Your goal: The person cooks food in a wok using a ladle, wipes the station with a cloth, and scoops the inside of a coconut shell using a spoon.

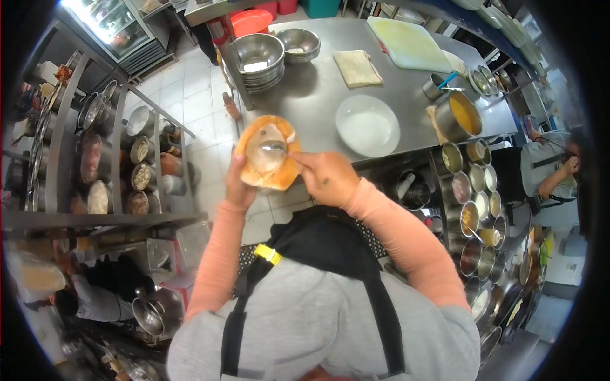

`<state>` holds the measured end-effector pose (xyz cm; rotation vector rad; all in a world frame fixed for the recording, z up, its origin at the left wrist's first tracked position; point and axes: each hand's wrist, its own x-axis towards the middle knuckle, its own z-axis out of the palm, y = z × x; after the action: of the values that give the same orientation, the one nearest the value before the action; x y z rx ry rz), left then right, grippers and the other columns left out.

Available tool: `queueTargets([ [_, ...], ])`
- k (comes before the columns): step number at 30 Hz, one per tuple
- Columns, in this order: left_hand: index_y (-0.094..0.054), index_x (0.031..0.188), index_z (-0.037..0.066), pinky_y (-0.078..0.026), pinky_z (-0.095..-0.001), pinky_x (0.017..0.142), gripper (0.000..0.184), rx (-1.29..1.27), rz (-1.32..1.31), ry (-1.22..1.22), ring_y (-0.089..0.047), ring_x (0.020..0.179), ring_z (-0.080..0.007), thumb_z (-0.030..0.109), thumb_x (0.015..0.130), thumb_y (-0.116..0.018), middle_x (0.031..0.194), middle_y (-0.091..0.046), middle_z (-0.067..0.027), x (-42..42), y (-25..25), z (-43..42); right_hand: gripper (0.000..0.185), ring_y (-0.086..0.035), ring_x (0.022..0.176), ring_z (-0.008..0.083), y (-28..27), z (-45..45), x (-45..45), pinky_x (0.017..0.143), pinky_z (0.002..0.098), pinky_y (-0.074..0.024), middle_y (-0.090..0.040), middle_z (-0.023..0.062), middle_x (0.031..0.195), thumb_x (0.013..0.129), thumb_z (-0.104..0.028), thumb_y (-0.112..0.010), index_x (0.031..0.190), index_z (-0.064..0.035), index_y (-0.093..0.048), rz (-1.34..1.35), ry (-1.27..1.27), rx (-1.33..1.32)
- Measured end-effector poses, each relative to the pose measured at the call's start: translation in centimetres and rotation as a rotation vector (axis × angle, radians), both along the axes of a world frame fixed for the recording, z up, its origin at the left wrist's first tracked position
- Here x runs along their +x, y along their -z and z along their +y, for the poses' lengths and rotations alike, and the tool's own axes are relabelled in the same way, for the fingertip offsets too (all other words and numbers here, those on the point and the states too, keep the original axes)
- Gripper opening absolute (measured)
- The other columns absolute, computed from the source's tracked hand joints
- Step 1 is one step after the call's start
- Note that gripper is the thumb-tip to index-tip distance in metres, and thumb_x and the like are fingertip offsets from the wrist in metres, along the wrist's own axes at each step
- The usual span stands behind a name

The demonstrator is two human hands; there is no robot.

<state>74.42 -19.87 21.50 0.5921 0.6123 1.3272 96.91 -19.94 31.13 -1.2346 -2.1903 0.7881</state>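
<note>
My left hand is wrapped round the side of a hollowed-out bread loaf, golden brown outside and pale inside. It is held up in front of me at the near left corner of the steel table. My right hand is closed on a metal spoon, whose shiny bowl lies over the hollow of the bread. The right fingers are close to the bread's right rim. Much of the spoon's handle is hidden by my fingers.
On the steel table are a white bowl, a folded cloth, a cutting board, stacked steel bowls and a pot of orange liquid. Shelving stands left. Another person is at the right.
</note>
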Motion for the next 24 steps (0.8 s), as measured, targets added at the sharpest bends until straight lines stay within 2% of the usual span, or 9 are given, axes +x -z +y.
queueTargets([
  [2,-0.039,0.147,0.006,-0.043,-0.0425,0.110,0.058,0.009,-0.060,-0.101,-0.052,0.131,-0.0282,0.035,0.098,-0.051,0.141,-0.052,-0.0128,1.6,-0.4,-0.3,0.030,-0.068,0.081,0.0405,2.6,-0.1,-1.0,0.073,0.0510,-0.0522,-0.071,0.0207,0.089,0.089,-0.013,-0.053,0.112,-0.0080,-0.072,0.308,0.118,-0.055],
  [5,-0.040,0.146,0.010,-0.045,-0.0427,0.107,0.053,0.008,-0.039,-0.201,-0.053,0.128,-0.0265,0.034,0.100,-0.049,0.139,-0.053,-0.0105,2.9,-0.8,-0.5,0.031,-0.069,0.077,0.0382,3.1,-0.5,-2.0,0.068,0.0487,-0.0537,-0.071,0.0174,0.086,0.088,-0.014,-0.056,0.115,-0.0076,-0.071,0.256,0.159,0.069],
  [8,-0.037,0.147,0.009,-0.046,-0.0410,0.105,0.054,-0.063,-0.049,-0.204,-0.052,0.127,-0.0256,0.031,0.099,-0.051,0.138,-0.052,-0.0111,3.1,-1.2,-0.6,0.037,-0.069,0.071,0.0328,1.6,-0.5,-1.5,0.062,0.0447,-0.0547,-0.069,0.0122,0.082,0.084,-0.017,-0.063,0.119,-0.0076,-0.068,-0.179,0.074,0.268],
  [11,-0.039,0.145,0.009,-0.047,-0.0405,0.104,0.052,-0.119,-0.038,-0.143,-0.054,0.126,-0.0255,0.031,0.100,-0.050,0.137,-0.053,-0.0109,2.5,-1.3,-0.4,0.042,-0.069,0.067,0.0271,1.0,0.4,-0.7,0.059,0.0410,-0.0549,-0.067,0.0069,0.078,0.081,-0.017,-0.066,0.122,-0.0088,-0.066,-0.366,-0.074,0.425],
  [16,-0.042,0.143,0.008,-0.051,-0.0413,0.101,0.051,-0.247,-0.009,0.048,-0.057,0.124,-0.0277,0.032,0.099,-0.051,0.137,-0.054,-0.0132,0.4,-2.0,0.5,0.040,-0.069,0.066,0.0257,2.4,2.4,0.8,0.058,0.0401,-0.0533,-0.068,0.0062,0.080,0.083,-0.016,-0.065,0.122,-0.0096,-0.066,-0.483,-0.212,0.544],
  [19,-0.048,0.140,0.008,-0.055,-0.0424,0.095,0.051,-0.324,0.101,0.169,-0.063,0.115,-0.0263,0.036,0.098,-0.053,0.130,-0.061,-0.0118,-1.0,0.4,2.2,0.040,-0.069,0.066,0.0258,5.3,3.7,1.6,0.058,0.0392,-0.0527,-0.068,0.0069,0.081,0.084,-0.015,-0.064,0.123,-0.0096,-0.066,-0.530,-0.255,0.533],
  [22,-0.048,0.138,0.008,-0.057,-0.0449,0.089,0.051,-0.586,0.355,0.217,-0.065,0.111,-0.0271,0.033,0.095,-0.054,0.128,-0.061,-0.0120,-0.8,-0.5,3.1,0.041,-0.069,0.066,0.0259,7.4,3.8,1.8,0.058,0.0394,-0.0526,-0.068,0.0075,0.081,0.085,-0.014,-0.062,0.126,-0.0095,-0.064,-0.604,-0.270,0.462],
  [24,-0.048,0.137,0.008,-0.058,-0.0458,0.087,0.050,-0.506,0.356,0.203,-0.065,0.110,-0.0272,0.031,0.093,-0.055,0.125,-0.061,-0.0119,-0.4,-0.9,3.4,0.043,-0.069,0.067,0.0264,8.3,3.9,1.6,0.058,0.0401,-0.0526,-0.068,0.0077,0.081,0.085,-0.014,-0.061,0.128,-0.0096,-0.062,-0.628,-0.246,0.434],
])
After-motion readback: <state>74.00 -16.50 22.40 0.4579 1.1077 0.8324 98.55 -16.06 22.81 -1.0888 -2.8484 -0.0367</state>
